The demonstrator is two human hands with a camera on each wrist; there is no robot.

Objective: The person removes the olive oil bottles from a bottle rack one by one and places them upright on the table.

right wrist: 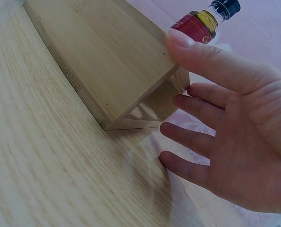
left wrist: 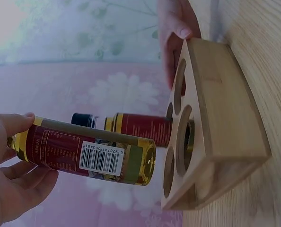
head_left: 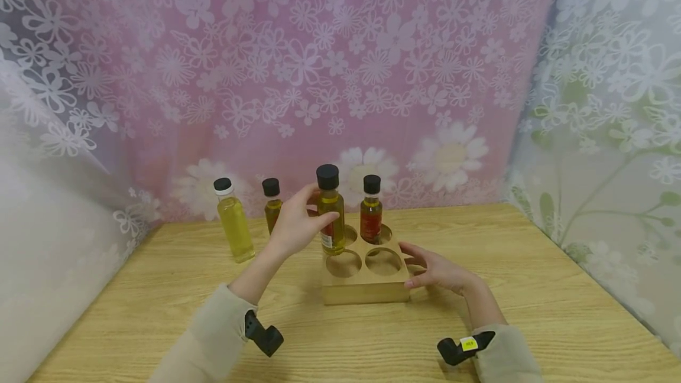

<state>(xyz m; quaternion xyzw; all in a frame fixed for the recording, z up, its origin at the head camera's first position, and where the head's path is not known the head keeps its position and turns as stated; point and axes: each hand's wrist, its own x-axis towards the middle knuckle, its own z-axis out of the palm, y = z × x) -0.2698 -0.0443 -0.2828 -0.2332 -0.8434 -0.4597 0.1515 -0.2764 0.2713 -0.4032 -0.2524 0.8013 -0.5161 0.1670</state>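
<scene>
My left hand (head_left: pixel 295 220) grips a dark-capped bottle of oil (head_left: pixel 331 217) and holds it above the front-left part of a wooden bottle rack (head_left: pixel 367 293). In the left wrist view this oil bottle (left wrist: pixel 91 151) shows a red label with a barcode, its base pointing at the round holes. Another oil bottle (head_left: pixel 371 217) with a red label stands in the rack's back-right hole. At the rack's right side is my right hand (head_left: pixel 441 270), its fingers extended. The right wrist view shows the thumb (right wrist: pixel 180 39) at the rack's edge and the fingers spread beside its end.
Left of the rack, a clear bottle of pale yellow oil (head_left: pixel 236 229) stands on the wooden table (head_left: pixel 298 336). A darker oil bottle (head_left: pixel 272 208) stands behind my left hand, partly hidden. A pink flowered curtain (head_left: pixel 319 75) hangs at the back.
</scene>
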